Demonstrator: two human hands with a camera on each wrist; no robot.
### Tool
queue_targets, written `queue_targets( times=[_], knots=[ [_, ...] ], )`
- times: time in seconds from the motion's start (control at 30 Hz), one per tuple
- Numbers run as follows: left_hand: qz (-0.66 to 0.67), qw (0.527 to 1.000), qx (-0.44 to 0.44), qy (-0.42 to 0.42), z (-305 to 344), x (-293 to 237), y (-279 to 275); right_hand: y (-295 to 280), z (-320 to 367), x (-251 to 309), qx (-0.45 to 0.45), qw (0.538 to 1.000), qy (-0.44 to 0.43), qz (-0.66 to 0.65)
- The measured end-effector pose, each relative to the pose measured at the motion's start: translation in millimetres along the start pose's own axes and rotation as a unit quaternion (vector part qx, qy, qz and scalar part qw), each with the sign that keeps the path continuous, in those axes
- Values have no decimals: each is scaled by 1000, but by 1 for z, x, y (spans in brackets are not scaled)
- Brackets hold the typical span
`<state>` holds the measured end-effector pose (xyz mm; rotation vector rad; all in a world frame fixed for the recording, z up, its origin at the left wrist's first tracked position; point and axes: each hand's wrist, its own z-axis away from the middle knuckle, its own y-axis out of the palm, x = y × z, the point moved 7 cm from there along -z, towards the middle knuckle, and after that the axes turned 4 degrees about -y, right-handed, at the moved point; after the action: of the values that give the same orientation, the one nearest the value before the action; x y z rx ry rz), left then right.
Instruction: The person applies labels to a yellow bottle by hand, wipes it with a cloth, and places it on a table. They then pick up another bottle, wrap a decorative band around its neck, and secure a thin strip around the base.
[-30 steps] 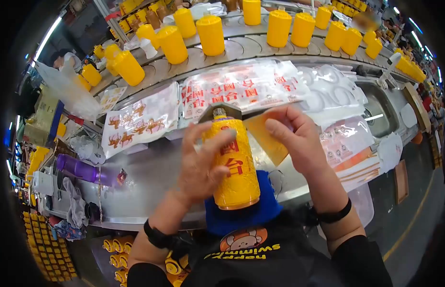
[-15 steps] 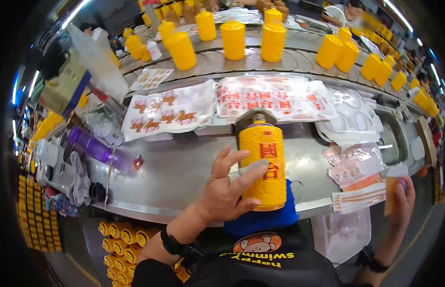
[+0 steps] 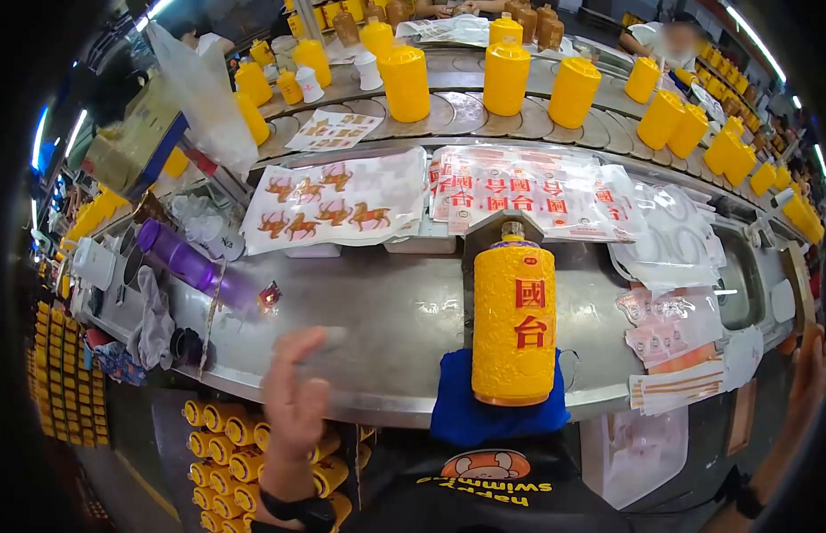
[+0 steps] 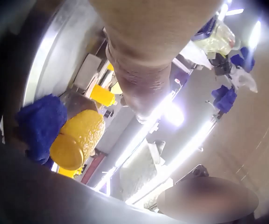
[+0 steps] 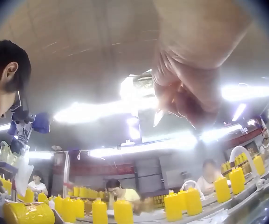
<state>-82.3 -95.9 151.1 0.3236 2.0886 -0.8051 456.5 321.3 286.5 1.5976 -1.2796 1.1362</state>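
Yellow bottle (image 3: 514, 329) with red characters lies tilted against a dark angular holder (image 3: 493, 224), its base on a blue cloth (image 3: 453, 404); neither hand touches it. To its left, my left hand (image 3: 295, 395) hovers over the worktop's front edge, fingers loosely extended and blurred, a pale covering at one fingertip. At the far right edge of the head view is my right hand (image 3: 813, 369), fingers pointing up, with nothing visible in it there. The right wrist view shows my right hand (image 5: 188, 93) with a small pale sliver by its fingers; what that is, I cannot tell.
Deer sticker sheets (image 3: 333, 200) and red-character sheets (image 3: 528, 191) lie behind the bottle. Yellow bottles stand on a conveyor (image 3: 462, 107) beyond. A purple bottle (image 3: 177, 253) is at left, label strips (image 3: 675, 386) and a sink (image 3: 742, 275) at right. People sit across the conveyor.
My left hand has let go of the yellow bottle and moved left. My right hand has moved away to the far right; the orange sheet it held is no longer visible.
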Motion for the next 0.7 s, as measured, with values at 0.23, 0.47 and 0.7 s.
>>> queue_targets(
  times=[0.23, 0.47, 0.7],
  knots=[
    [-149, 989, -13, -1, -84, -53, -87, 140, -96, 15, 41, 995, -72, 58],
    [79, 992, 75, -58, -68, -13, 71, 328, 61, -97, 364, 931, 20, -34],
    [313, 930, 134, -141, -35, 2, 177, 343, 105, -150, 264, 964, -5, 10]
  ],
)
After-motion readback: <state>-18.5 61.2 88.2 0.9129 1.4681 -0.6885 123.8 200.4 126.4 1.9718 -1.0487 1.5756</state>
